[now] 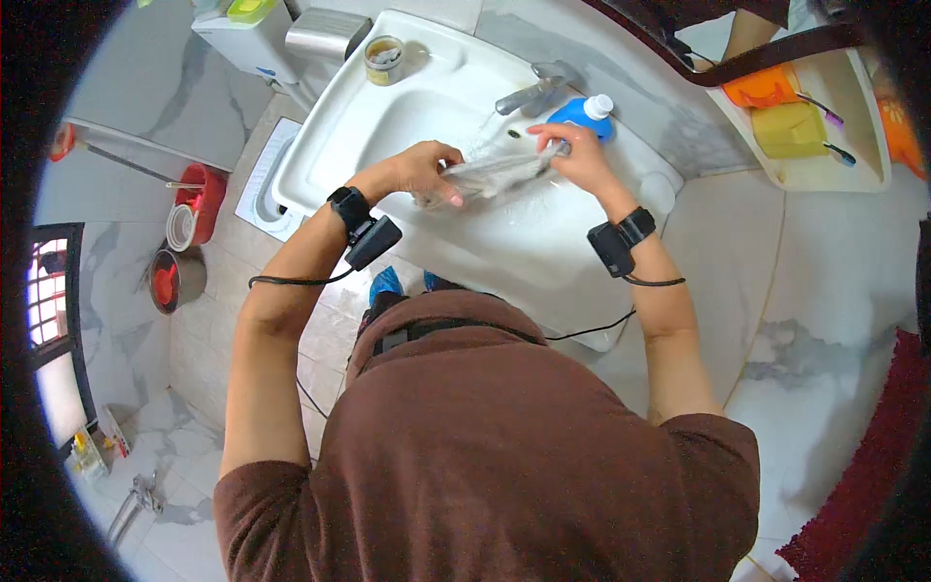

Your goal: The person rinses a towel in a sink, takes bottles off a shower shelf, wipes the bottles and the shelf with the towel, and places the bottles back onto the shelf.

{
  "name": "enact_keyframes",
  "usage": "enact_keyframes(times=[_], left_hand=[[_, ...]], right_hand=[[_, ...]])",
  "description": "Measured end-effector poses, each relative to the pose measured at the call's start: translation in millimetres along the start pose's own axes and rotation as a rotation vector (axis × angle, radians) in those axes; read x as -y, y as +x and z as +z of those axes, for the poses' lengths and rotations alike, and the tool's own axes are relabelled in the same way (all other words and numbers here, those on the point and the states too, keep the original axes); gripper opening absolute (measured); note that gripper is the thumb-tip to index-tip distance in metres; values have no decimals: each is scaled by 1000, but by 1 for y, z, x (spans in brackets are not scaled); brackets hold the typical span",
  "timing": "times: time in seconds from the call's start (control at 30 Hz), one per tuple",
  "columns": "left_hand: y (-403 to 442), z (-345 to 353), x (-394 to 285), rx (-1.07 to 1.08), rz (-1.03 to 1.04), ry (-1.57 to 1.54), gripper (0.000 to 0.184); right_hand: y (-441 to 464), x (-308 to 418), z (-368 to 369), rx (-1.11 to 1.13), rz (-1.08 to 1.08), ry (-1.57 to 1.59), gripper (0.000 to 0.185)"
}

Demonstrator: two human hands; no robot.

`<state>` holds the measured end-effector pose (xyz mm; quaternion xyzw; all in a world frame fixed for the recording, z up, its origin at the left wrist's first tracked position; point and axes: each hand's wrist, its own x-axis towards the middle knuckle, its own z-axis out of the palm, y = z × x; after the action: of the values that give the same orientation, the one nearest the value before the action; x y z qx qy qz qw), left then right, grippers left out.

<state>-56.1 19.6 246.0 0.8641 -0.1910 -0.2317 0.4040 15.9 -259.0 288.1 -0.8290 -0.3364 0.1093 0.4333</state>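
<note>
A wet, greyish-white cloth [499, 177] is stretched between my two hands over the white washbasin [335, 131]. My left hand [424, 172] has its fingers closed around the cloth's left end. At the other end, my right hand [582, 160] pinches a bunched part of the cloth. Just behind the cloth is the metal tap [531, 95], with what looks like water running below its spout. Beside my right hand, a blue bottle [579, 118] with a white cap lies at the basin's back edge.
A small jar [384, 60] stands on the basin's back left corner. To the right, a wall shelf [824, 175] holds cups and toothbrushes under a mirror. A metal bucket [184, 279] and a red bucket [206, 194] are on the floor at left.
</note>
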Motion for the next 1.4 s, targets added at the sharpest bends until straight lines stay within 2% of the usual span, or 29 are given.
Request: enact_keyframes(times=[0.07,0.17,0.27,0.37,0.43,0.47,0.5,0.57,0.67,0.7,0.83,0.87,0.93,0.97,1.0,1.07,1.17,1.23,1.33,1.4], left_hand=[[-10,1,4,-55,-34,0,60],[-4,-8,3,374,-236,212,49],[-16,-2,12,237,-191,-201,42],[-24,10,-4,-191,-319,-388,34],[-21,15,4,-153,-136,-589,33],[-18,20,10,-133,-44,-687,32],[-10,26,14,-118,-226,-1012,31],[-12,24,-6,-133,-176,-1072,29],[-13,23,-21,-97,-103,-1168,30],[-13,23,-24,-88,-97,-1187,31],[-18,23,-24,-188,-204,-1392,33],[-21,25,-26,-218,-315,-1428,33],[-25,30,-32,-277,-535,-1492,33],[-20,46,1,-146,-558,-1495,33],[-20,55,13,-59,-614,-1442,37],[-22,63,12,39,-584,-1427,40],[-17,59,1,107,-448,-1215,47],[-12,53,0,-19,-400,-1228,46],[-13,37,2,-263,-371,-1178,38],[-19,28,10,-439,-397,-1035,34]], right_hand=[[-1,-16,-10,-69,4,4,21],[-1,-50,-17,-164,38,-35,19],[-3,-53,0,-317,37,-266,17],[-17,-104,33,-30,176,-155,18],[-23,-103,60,338,396,-155,26],[-33,-115,84,408,462,-45,25],[-43,-127,107,476,525,66,27],[-53,-124,147,519,653,166,26],[-53,-107,179,436,747,190,24],[-42,-107,184,584,650,-33,27],[-28,-96,181,143,524,261,33],[-23,-91,175,51,473,329,34],[-5,-116,182,-341,328,566,26],[0,-122,176,-266,326,730,27],[3,-107,168,-293,381,872,28],[3,-69,151,-343,495,1156,30],[2,-59,146,-178,658,1074,36],[1,-33,133,-132,800,1049,41],[-4,-62,108,265,286,465,41],[-11,-63,78,280,337,375,35]])
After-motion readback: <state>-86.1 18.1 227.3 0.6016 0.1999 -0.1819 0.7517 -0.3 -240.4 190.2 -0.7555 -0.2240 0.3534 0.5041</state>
